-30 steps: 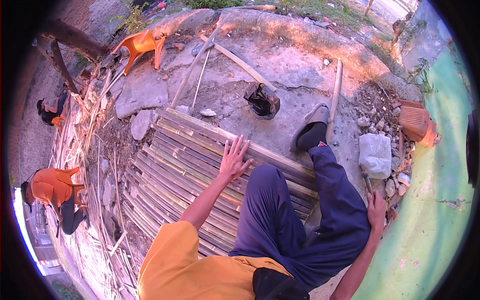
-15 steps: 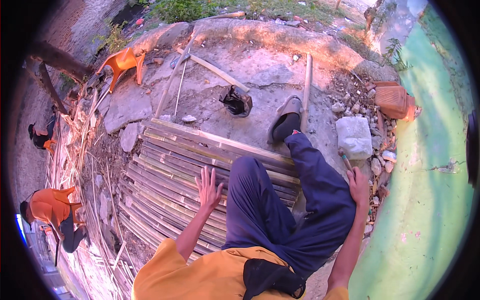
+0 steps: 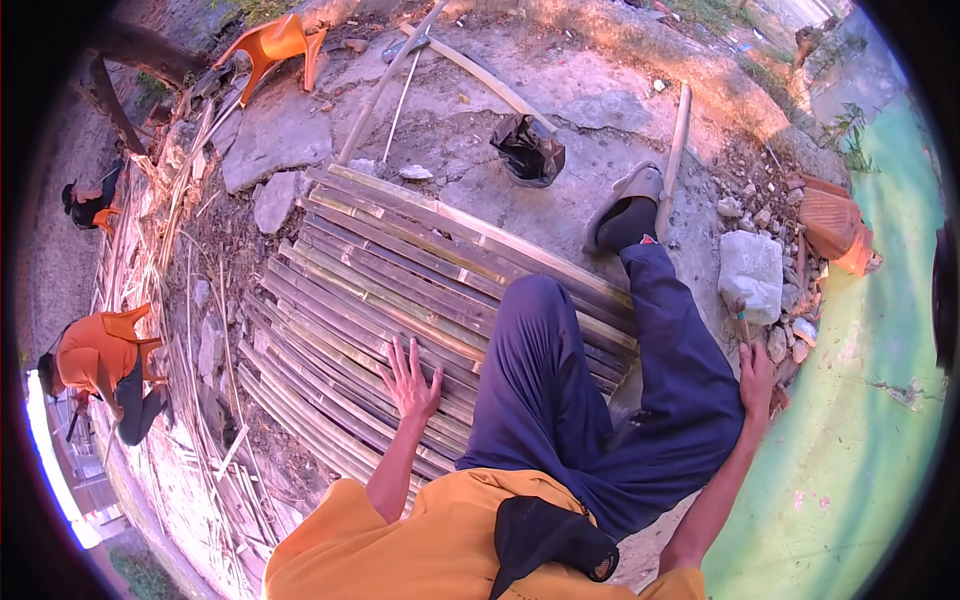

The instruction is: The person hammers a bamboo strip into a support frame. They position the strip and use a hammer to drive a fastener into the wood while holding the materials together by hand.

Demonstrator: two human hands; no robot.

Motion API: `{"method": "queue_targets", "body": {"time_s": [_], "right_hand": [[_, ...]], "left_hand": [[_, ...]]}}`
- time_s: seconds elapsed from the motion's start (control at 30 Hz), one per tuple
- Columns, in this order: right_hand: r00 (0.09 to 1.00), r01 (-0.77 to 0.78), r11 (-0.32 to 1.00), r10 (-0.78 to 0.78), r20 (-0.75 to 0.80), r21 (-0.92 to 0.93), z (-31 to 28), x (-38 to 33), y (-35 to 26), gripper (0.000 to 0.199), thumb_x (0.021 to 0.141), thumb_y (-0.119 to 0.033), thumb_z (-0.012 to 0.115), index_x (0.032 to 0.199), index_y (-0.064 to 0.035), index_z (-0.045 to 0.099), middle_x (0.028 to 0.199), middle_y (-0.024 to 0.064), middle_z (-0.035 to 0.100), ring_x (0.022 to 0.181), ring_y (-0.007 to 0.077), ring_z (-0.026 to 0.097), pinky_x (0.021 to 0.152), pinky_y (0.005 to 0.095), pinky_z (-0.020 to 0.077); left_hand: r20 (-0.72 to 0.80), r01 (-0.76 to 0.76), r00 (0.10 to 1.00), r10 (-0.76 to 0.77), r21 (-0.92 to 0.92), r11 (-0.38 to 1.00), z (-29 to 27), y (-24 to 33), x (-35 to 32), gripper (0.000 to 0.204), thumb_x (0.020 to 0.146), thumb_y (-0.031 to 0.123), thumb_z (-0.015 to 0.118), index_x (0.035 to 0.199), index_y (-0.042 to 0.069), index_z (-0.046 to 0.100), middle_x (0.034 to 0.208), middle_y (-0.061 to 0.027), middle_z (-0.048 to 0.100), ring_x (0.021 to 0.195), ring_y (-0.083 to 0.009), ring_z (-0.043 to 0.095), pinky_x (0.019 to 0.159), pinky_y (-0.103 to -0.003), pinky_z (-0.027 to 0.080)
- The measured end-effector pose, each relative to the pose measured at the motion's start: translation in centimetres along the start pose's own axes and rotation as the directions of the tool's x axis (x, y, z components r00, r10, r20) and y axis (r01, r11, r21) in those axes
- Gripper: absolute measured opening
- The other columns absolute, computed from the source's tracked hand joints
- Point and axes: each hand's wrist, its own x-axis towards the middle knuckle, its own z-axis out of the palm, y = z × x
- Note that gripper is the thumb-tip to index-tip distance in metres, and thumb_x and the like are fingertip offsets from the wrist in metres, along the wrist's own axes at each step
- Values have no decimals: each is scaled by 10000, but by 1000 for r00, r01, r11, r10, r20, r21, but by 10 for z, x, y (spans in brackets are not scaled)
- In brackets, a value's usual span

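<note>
A panel of split bamboo slats (image 3: pixel 400 290), laid side by side, spreads in front of me and to my left. My left hand (image 3: pixel 412 385) is open with fingers spread, over or resting on the slats; contact is hard to tell. On the right, my right hand (image 3: pixel 757 378) is closed around the handle of what looks like a small hammer (image 3: pixel 741 318). Its dark, small head points away from me, close to a pale stone block (image 3: pixel 751 275). My bent leg lies between the two hands.
Rubble (image 3: pixel 790 335) and an orange-brown brick-like piece (image 3: pixel 835 225) lie along the green wall (image 3: pixel 850 430). Ahead are a black plastic bag (image 3: pixel 528 152) and bamboo poles (image 3: pixel 490 75). An orange chair (image 3: pixel 275 45) stands far left; a person in orange (image 3: pixel 95 360) sits at left.
The view has shifted, so the scene sits further right and slightly higher. My left hand stays spread by the slats, and my right hand keeps hold of the hammer. The seated person's arms have moved.
</note>
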Motion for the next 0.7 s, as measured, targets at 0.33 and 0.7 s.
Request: {"method": "queue_targets", "body": {"time_s": [0.33,0.7], "right_hand": [[999,13,999,-15,50,37,3,-1,-12,343,1086,-311,574,1026,26,595,811,249,632,743,465,595,680,530,431],[999,-5,1000,5,41,13,10,8,23,367,1106,-327,547,1056,34,598,804,230,590,701,377,522,677,480,430]], "left_hand": [[-206,580,762,-614,-204,789,17,-86,-42,791,1098,586,334,1714,147,103,1779,-182,-3,1648,-337,-17,1271,-653,-58],[-203,821,502,-841,-194,537,40,-132,-85,882,1062,714,277,1709,129,147,1785,-155,36,1648,-333,37,1272,-670,63]]}}
